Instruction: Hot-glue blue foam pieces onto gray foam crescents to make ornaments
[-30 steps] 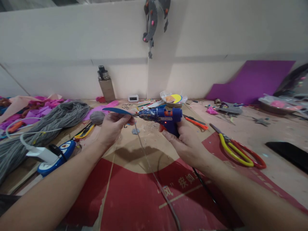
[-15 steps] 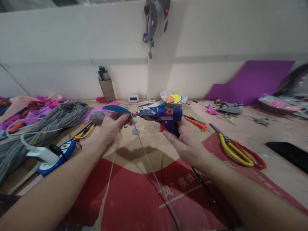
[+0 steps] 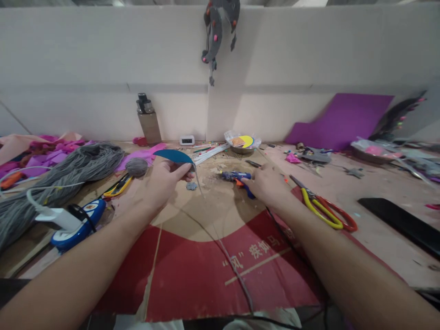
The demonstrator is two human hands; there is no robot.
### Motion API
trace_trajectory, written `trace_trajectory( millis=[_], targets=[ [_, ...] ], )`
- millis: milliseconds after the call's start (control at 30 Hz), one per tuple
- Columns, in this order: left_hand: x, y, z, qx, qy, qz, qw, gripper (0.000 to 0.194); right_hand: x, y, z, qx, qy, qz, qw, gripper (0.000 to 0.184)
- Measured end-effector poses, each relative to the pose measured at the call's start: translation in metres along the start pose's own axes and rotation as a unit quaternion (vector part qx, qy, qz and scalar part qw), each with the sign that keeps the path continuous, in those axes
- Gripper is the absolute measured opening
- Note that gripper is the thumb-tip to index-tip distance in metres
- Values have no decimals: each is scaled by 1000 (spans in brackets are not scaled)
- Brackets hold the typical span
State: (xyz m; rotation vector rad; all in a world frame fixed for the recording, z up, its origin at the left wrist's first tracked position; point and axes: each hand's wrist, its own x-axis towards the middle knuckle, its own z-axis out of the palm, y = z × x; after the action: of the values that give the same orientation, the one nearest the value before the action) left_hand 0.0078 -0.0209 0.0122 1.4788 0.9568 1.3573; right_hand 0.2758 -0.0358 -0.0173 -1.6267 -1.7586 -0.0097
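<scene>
My left hand (image 3: pixel 167 181) pinches a blue crescent-shaped sheet piece (image 3: pixel 175 156) between thumb and fingers, raised above the cardboard. From the piece's right end a thin grey yarn (image 3: pixel 225 250) trails down toward the front edge. To the right, a blue hot glue gun (image 3: pixel 235 175) lies low at the cardboard, nozzle pointing left. My right hand (image 3: pixel 270 185) is closed at its rear and handle, with the fingertips partly hidden. A small grey-blue scrap (image 3: pixel 191 186) rests between the hands.
Yellow-and-red-handled scissors (image 3: pixel 326 211) and a black phone-like slab (image 3: pixel 395 220) lie right. Left are grey yarn (image 3: pixel 79 174), a small yarn ball (image 3: pixel 136 167), a yellow cutter (image 3: pixel 118 186) and a blue power strip (image 3: pixel 80 224). A bottle (image 3: pixel 149 121) stands behind.
My right hand has lowered the glue gun away from the blue piece to the cardboard, where it now lies tilted over. My left hand still holds the blue piece, nearly unmoved.
</scene>
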Motion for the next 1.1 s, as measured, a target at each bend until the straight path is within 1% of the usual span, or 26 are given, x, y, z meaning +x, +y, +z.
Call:
trace_trajectory(
  millis=[33,67,100,133,167,200,267,300,333,367,400,467,500,533,633,733,900,1000,1100],
  targets=[
    [0,2,0,26,9,8,1000,23,-2,-7,-4,-16,39,6,999,31],
    [-1,4,-1,54,17,16,998,22,-4,-18,-8,-10,66,19,998,29],
    [-1,7,-1,80,24,25,996,21,-7,-33,-11,29,73,28,997,26],
    [-2,9,-2,104,31,35,993,20,-9,-51,-12,98,42,26,994,24],
    [-2,12,-3,123,36,46,991,20,-12,-70,-11,188,-5,36,982,27],
    [-3,14,-4,138,42,57,988,19,-14,-88,-9,278,-54,60,957,32],
    [-3,17,-7,156,56,82,983,16,-15,-119,0,415,-140,118,891,42],
    [-3,18,-8,160,63,93,981,15,-14,-130,6,454,-181,135,862,45],
    [-2,18,-10,160,70,100,980,14,-12,-137,11,471,-196,139,849,46],
    [0,17,-12,158,73,102,979,15,-9,-140,16,469,-190,131,852,43],
    [2,16,-14,151,71,96,981,15,-6,-140,21,457,-170,112,866,37],
    [6,12,-16,116,57,63,990,19,-1,-136,27,413,-103,58,903,22],
    [8,10,-16,86,48,41,994,20,0,-132,28,393,-71,31,916,15],
    [9,7,-16,53,40,19,998,21,1,-128,29,377,-44,8,925,12],
    [9,4,-12,-24,22,-26,999,23,1,-119,27,339,19,-30,940,13],
    [6,6,-7,-68,-7,-57,996,21,-1,-115,23,325,45,-32,944,14],
    [1,6,-1,-124,-48,-95,986,19,-2,-110,23,337,24,-16,941,21],
    [0,5,1,-140,-55,-107,983,18,-2,-108,26,362,12,-17,932,21],
    [0,6,2,-150,-67,-109,980,17,-1,-108,28,398,6,-18,917,22]
  ],
)
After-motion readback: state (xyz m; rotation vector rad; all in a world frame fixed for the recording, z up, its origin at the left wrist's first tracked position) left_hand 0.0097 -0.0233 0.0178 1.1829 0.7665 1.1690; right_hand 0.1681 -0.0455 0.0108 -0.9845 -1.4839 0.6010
